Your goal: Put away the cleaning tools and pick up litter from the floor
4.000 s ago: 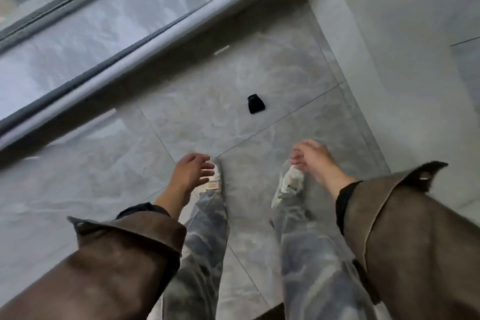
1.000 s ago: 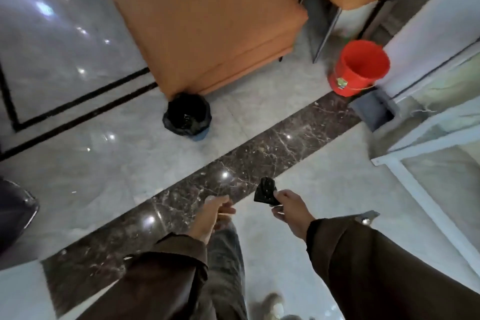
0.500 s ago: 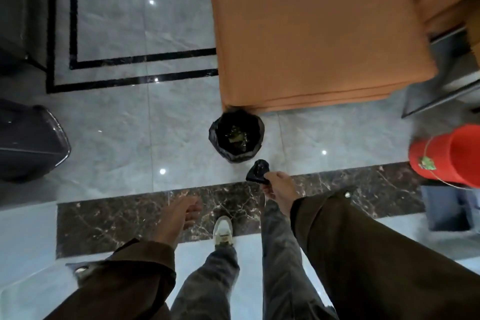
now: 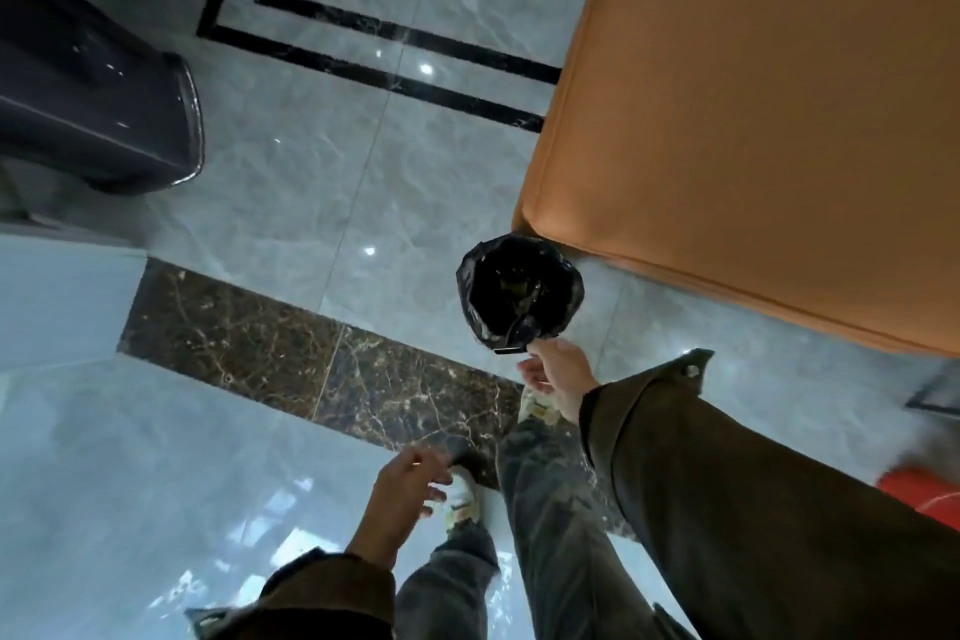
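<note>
Left hand (image 4: 408,481) hangs loose with nothing in it, low over the floor (image 4: 311,203). Right hand (image 4: 558,374) pinches a small black scrap (image 4: 511,347) at the near rim of the bin (image 4: 519,294). My read: litter collected, the drop into the bin not yet done; no cleaning tools in sight.

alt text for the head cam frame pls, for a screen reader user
Looking down, the person's right hand holds a small black piece of litter at the near rim of a black-lined trash bin beside an orange sofa. The left hand hangs empty and loosely open over the glossy grey tile floor.
</note>
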